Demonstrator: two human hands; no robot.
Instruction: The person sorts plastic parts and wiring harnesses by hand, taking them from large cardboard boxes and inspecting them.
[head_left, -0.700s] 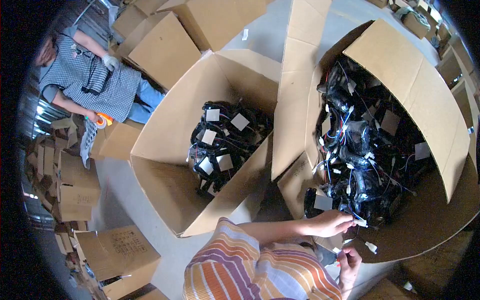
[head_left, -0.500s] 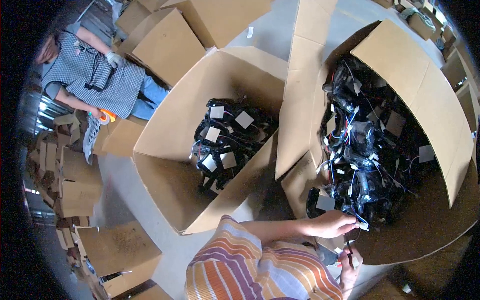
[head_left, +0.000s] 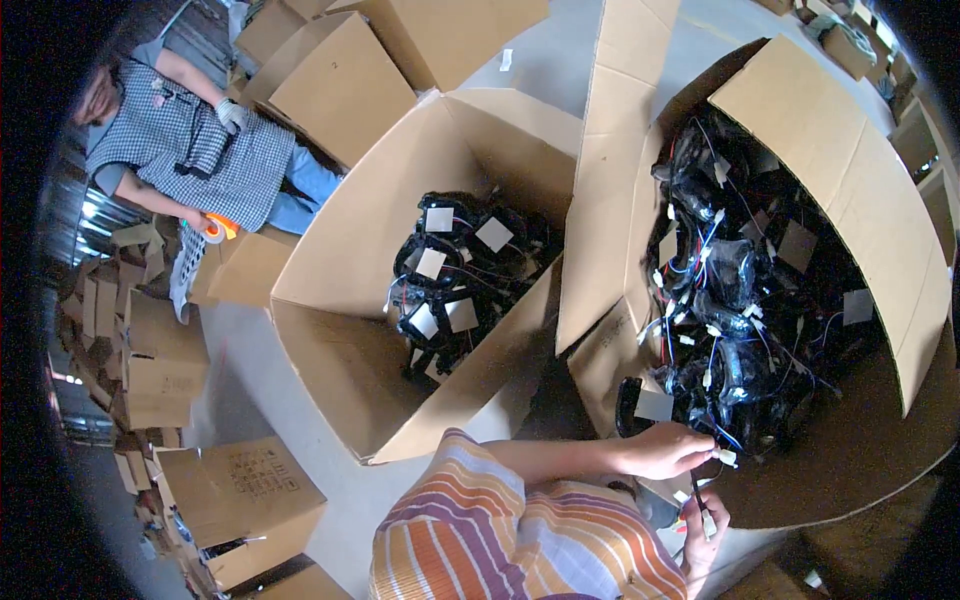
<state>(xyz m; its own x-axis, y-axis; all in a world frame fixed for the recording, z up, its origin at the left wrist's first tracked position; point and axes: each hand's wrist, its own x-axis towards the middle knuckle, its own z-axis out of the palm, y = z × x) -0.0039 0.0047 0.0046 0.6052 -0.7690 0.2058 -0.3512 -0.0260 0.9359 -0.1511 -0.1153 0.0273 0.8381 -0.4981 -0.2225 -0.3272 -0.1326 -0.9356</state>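
Observation:
My left hand [head_left: 668,450] is closed in a pinch on thin wires with a white connector [head_left: 726,457] sticking out past the fingertips. Just below it, my right hand [head_left: 706,525] is closed around a thin black cable [head_left: 698,490], and a white piece [head_left: 709,524] shows among the fingers. Both hands are at the near edge of the big right-hand carton [head_left: 800,500]. Inside lie black plastic-wrapped parts [head_left: 735,370] with loose coloured wires and white connectors. Close to my left hand is a black curved part with a pale square [head_left: 653,405].
Left of it stands another open carton [head_left: 340,350] holding similar black parts with pale squares [head_left: 462,315]. A tall cardboard flap [head_left: 610,170] rises between the two. At the far left a person in a checked apron [head_left: 200,140] holds an orange tape dispenser [head_left: 218,228] over a box. More cartons [head_left: 240,490] line the left.
Both hands keep their grips and hardly shift; the right hand has risen and turned slightly, showing more of the white piece. The view has moved a little.

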